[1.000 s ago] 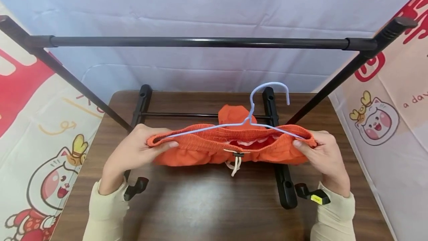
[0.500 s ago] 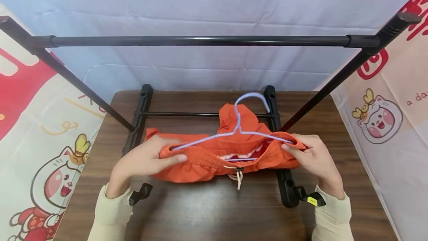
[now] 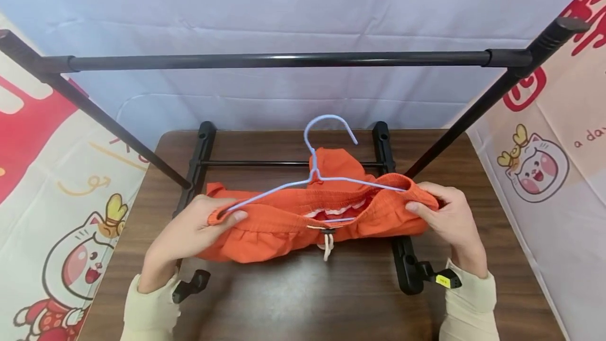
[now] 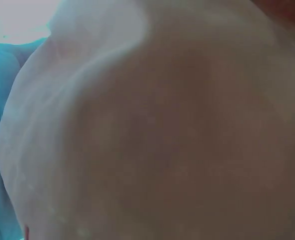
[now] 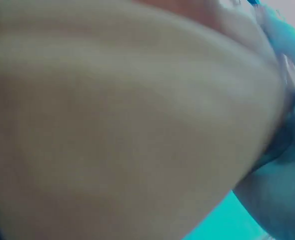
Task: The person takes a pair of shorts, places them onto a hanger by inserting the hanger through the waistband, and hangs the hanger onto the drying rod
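Observation:
Between both hands, a pair of orange drawstring pants (image 3: 279,225) is stretched sideways above the table, its elastic waistband opening upward. A pale-blue hanger (image 3: 289,185) sits in the waistband, with its hook rising at the back and both arm ends tucked inside the fabric. At the left end, my left hand (image 3: 189,228) pinches the waistband, thumb in front. My right hand (image 3: 447,214) pinches the opposite end the same way. A cream cord with a dark toggle (image 3: 327,231) hangs at the front. Both wrist views are mostly filled by blurred skin.
A black rack stands over the brown table (image 3: 284,304); its top bar (image 3: 284,60) crosses beyond the pants. Black base feet (image 3: 404,267) and a thin lower bar (image 3: 255,163) lie beneath. Printed cloth hangs on both sides, with a plain pale sheet behind.
The hanger's hook has shifted left, and the hanger tilts differently in the waistband. The pants dipped toward me at the left side. Both hands keep their pinch.

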{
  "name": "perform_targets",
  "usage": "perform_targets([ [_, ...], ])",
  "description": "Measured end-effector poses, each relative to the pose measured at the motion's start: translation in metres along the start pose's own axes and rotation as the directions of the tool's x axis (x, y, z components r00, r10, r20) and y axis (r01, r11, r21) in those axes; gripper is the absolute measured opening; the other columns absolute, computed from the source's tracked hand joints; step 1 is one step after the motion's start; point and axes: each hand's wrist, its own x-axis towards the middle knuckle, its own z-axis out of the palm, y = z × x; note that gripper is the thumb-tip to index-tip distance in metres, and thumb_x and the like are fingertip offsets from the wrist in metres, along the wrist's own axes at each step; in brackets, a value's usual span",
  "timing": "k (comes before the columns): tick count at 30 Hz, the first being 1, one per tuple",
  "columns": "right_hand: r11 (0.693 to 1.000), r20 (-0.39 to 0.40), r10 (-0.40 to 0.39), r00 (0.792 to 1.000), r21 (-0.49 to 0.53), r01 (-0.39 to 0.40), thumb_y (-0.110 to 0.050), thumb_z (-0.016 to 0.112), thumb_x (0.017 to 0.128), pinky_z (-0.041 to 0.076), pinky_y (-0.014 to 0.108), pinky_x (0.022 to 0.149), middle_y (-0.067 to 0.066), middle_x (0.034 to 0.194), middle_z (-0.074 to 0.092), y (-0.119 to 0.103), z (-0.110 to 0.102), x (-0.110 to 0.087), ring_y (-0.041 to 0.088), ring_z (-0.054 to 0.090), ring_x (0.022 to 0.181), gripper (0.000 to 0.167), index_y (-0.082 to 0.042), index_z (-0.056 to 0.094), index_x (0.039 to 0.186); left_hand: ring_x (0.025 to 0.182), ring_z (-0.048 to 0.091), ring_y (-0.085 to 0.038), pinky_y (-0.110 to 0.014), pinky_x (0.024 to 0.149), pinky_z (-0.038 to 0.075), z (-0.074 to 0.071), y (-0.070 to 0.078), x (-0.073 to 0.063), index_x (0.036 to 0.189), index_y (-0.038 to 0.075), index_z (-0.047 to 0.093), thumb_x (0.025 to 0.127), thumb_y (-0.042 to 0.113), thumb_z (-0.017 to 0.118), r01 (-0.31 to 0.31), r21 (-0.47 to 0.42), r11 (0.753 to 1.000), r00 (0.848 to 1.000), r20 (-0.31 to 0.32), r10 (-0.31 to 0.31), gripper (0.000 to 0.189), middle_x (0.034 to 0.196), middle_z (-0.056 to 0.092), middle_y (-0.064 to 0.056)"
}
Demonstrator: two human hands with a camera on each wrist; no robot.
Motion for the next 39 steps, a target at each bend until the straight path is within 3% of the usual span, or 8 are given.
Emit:
perform_targets([
  [6, 0.994, 0.131, 0.101, 0.986, 0.028, -0.105, 0.012, 0.084, 0.079, 0.053, 0.019, 0.071, -0.013, 0.094, 0.072, 0.012, 0.001, -0.003, 0.004, 0.061, 0.080, 0.040, -0.010, 0.075, 0.111, 0.059, 0.043, 0.008, -0.010, 0.055, 0.036, -0.033, 0.007, -0.019, 0.090, 0.024, 0.066, 0.093, 0.004, 0.075, -0.097, 0.116, 0.988, 0.975, -0.190, 0.118, 0.022, 0.064, 0.046, 0.016],
  [13, 0.963, 0.215, 0.261, 0.941, -0.127, -0.238, -0.011, 0.087, 0.086, 0.053, 0.023, 0.072, -0.008, 0.089, 0.072, 0.025, 0.008, -0.003, 0.006, 0.063, 0.079, 0.017, -0.016, 0.076, 0.099, 0.066, 0.048, 0.006, -0.011, 0.061, 0.038, -0.069, 0.012, -0.040, 0.092, 0.001, 0.075, 0.101, 0.033, 0.072, -0.105, 0.187, 0.977, 0.876, -0.448, 0.180, 0.033, 0.072, 0.060, 0.015],
  [15, 0.948, 0.227, 0.295, 0.928, -0.191, -0.255, -0.019, 0.087, 0.088, 0.054, 0.023, 0.074, -0.008, 0.092, 0.074, 0.027, 0.007, -0.002, 0.006, 0.063, 0.081, 0.017, -0.019, 0.077, 0.102, 0.066, 0.047, 0.005, -0.011, 0.061, 0.037, -0.072, 0.012, -0.042, 0.091, 0.002, 0.075, 0.101, 0.030, 0.072, -0.117, 0.188, 0.975, 0.877, -0.441, 0.190, 0.030, 0.071, 0.058, 0.015],
  [19, 0.943, 0.214, 0.269, 0.939, -0.256, -0.212, -0.022, 0.086, 0.090, 0.054, 0.018, 0.086, -0.014, 0.111, 0.072, 0.027, 0.005, 0.001, -0.001, 0.065, 0.096, 0.038, -0.018, 0.072, 0.125, 0.065, 0.046, 0.007, -0.011, 0.060, 0.038, -0.064, 0.014, -0.038, 0.089, 0.016, 0.072, 0.097, 0.014, 0.074, -0.055, 0.214, 0.975, 0.936, -0.328, 0.125, 0.008, 0.069, 0.053, 0.016],
  [24, 0.975, -0.120, 0.154, 0.981, -0.142, -0.171, 0.005, 0.084, 0.083, 0.053, 0.013, 0.080, -0.011, 0.102, 0.068, 0.014, 0.005, 0.011, 0.001, 0.065, 0.087, 0.041, 0.001, 0.065, 0.119, 0.064, 0.047, 0.006, -0.012, 0.062, 0.040, -0.045, 0.015, -0.033, 0.093, 0.029, 0.066, 0.093, 0.005, 0.075, 0.020, 0.236, 0.972, 0.980, -0.196, 0.028, 0.026, 0.070, 0.048, 0.021],
  [28, 0.973, -0.456, 0.149, 0.877, -0.092, -0.213, 0.000, 0.088, 0.081, 0.049, 0.014, 0.075, -0.010, 0.091, 0.062, 0.001, 0.006, 0.024, 0.006, 0.060, 0.081, 0.039, -0.004, 0.062, 0.109, 0.064, 0.048, 0.004, -0.012, 0.062, 0.040, -0.034, 0.013, -0.031, 0.092, 0.029, 0.063, 0.095, 0.008, 0.075, 0.046, 0.237, 0.970, 0.982, -0.190, 0.000, 0.024, 0.071, 0.048, 0.022],
  [31, 0.967, -0.547, 0.164, 0.821, -0.077, -0.244, -0.008, 0.089, 0.082, 0.049, 0.015, 0.082, -0.012, 0.100, 0.059, -0.002, 0.004, 0.037, 0.007, 0.059, 0.091, 0.048, -0.014, 0.059, 0.119, 0.065, 0.049, 0.003, -0.013, 0.064, 0.041, -0.030, 0.013, -0.030, 0.093, 0.028, 0.063, 0.096, 0.009, 0.074, 0.071, 0.242, 0.968, 0.979, -0.201, -0.022, 0.022, 0.072, 0.049, 0.021],
  [39, 0.961, -0.534, 0.245, 0.809, 0.242, -0.132, -0.017, 0.081, 0.093, 0.054, 0.018, 0.082, -0.003, 0.090, 0.074, -0.002, -0.002, 0.082, 0.009, 0.072, 0.085, 0.023, -0.007, 0.069, 0.109, 0.074, 0.057, 0.000, -0.015, 0.070, 0.045, -0.024, 0.013, -0.025, 0.110, 0.024, 0.073, 0.099, 0.011, 0.071, 0.100, 0.250, 0.963, 0.972, -0.232, -0.041, 0.017, 0.081, 0.064, 0.017],
])
